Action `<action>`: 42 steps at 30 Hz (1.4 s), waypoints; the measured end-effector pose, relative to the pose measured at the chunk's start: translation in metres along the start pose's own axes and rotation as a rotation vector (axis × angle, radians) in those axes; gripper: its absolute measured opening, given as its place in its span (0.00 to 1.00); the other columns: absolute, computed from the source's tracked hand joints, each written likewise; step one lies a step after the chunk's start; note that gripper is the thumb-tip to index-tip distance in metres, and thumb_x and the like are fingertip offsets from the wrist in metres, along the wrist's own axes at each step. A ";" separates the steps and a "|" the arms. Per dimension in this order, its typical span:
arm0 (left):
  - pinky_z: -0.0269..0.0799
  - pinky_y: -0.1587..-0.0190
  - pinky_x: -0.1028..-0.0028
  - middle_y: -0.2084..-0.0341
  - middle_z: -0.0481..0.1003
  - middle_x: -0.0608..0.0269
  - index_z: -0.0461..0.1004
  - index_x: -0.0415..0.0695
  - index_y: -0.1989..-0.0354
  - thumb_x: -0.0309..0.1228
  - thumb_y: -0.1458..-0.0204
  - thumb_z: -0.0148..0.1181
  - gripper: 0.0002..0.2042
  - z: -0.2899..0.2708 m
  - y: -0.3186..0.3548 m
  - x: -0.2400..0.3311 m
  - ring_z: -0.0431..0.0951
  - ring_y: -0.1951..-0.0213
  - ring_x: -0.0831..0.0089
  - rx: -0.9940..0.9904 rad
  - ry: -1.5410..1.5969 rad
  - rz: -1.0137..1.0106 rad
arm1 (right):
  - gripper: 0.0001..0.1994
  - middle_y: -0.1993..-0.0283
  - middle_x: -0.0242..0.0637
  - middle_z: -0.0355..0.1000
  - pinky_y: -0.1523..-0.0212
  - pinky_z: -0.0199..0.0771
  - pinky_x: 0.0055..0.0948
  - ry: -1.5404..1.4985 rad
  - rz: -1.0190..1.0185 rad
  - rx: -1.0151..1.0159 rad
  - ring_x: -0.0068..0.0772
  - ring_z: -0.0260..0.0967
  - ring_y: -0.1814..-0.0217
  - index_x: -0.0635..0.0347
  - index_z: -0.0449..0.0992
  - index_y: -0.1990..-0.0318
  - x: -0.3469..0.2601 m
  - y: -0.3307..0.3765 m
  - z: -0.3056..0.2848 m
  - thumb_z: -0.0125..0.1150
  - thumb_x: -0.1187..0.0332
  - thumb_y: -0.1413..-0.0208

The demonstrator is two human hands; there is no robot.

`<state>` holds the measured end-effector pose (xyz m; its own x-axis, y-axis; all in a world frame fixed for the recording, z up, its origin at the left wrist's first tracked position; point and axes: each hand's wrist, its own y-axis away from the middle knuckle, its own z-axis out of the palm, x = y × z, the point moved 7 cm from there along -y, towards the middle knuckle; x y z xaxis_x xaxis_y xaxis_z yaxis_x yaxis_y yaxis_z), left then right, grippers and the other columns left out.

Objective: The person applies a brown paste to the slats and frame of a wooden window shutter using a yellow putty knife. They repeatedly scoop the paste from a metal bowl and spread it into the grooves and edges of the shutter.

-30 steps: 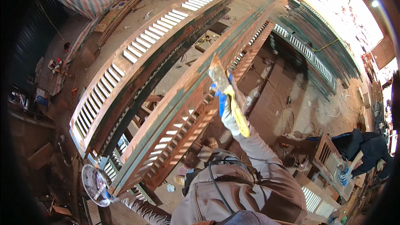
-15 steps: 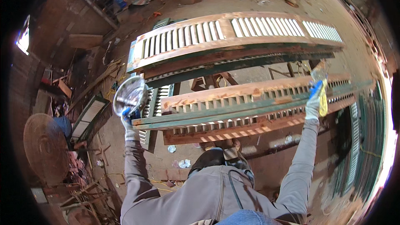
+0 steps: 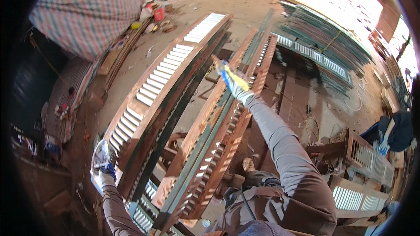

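My left hand point(image 3: 108, 172), in a blue-and-white glove, grips a round shallow bowl point(image 3: 102, 154) with a shiny, smeared inside. It is beside the near end of a louvered wooden shutter point(image 3: 151, 88). My right hand point(image 3: 237, 88), gloved likewise, is closed around the yellow handle of a putty knife point(image 3: 218, 64). The blade points up and away to the left, over the gap between the shutters. Below the right hand, several more shutters stand on edge side by side, among them a green-edged one point(image 3: 202, 140). Whether the blade touches any wood, I cannot tell.
A stack of green shutters point(image 3: 319, 39) lies at the far right. Another person's gloved hand point(image 3: 384, 145) is by louvered panels point(image 3: 363, 159) at the right. A checked tarp point(image 3: 92, 8) hangs at the far left. Planks point(image 3: 127, 52) and a red container point(image 3: 159, 14) lie beyond the shutters.
My view has swung to the right, so the shutters now run away from me and the stack and another person appear. Both hands still hold the bowl and putty knife.
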<state>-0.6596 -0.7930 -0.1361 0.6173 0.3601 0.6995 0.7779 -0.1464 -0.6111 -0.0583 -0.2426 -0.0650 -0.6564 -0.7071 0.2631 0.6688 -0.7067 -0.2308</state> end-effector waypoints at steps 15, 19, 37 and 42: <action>0.76 0.56 0.71 0.50 0.74 0.65 0.71 0.49 0.39 0.44 0.37 0.56 0.21 0.030 0.048 0.154 0.76 0.56 0.70 -0.553 0.716 -0.865 | 0.20 0.55 0.42 0.79 0.62 0.74 0.37 2.475 -0.996 -0.347 0.41 0.77 0.62 0.56 0.73 0.40 0.042 0.014 0.062 0.62 0.68 0.41; 0.69 0.46 0.75 0.48 0.73 0.63 0.65 0.43 0.34 0.40 0.37 0.56 0.25 0.056 0.098 0.384 0.74 0.51 0.73 -0.840 0.327 -0.639 | 0.25 0.74 0.38 0.73 0.68 0.71 0.39 2.405 -0.927 -0.339 0.42 0.72 0.75 0.59 0.71 0.37 0.053 0.010 0.073 0.63 0.68 0.43; 0.76 0.53 0.62 0.61 0.81 0.48 0.71 0.46 0.40 0.51 0.61 0.74 0.38 0.291 0.231 0.572 0.82 0.57 0.54 -1.527 -0.275 0.047 | 0.30 0.57 0.44 0.75 0.72 0.73 0.22 1.874 0.297 -0.126 0.25 0.69 0.68 0.54 0.59 0.28 -0.152 -0.115 0.058 0.38 0.49 0.32; 0.77 0.55 0.63 0.63 0.81 0.46 0.70 0.45 0.38 0.42 0.60 0.69 0.36 0.300 0.237 0.557 0.83 0.60 0.54 -1.560 -0.203 0.021 | 0.18 0.76 0.36 0.72 0.75 0.69 0.34 2.800 -0.377 -1.033 0.37 0.69 0.77 0.53 0.78 0.45 -0.171 -0.144 0.101 0.64 0.66 0.44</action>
<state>-0.1668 -0.3503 -0.0023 0.7035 0.4396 0.5584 0.1989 -0.8761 0.4391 -0.0070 -0.0173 0.0177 0.0464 0.9954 -0.0839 0.8007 -0.0873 -0.5927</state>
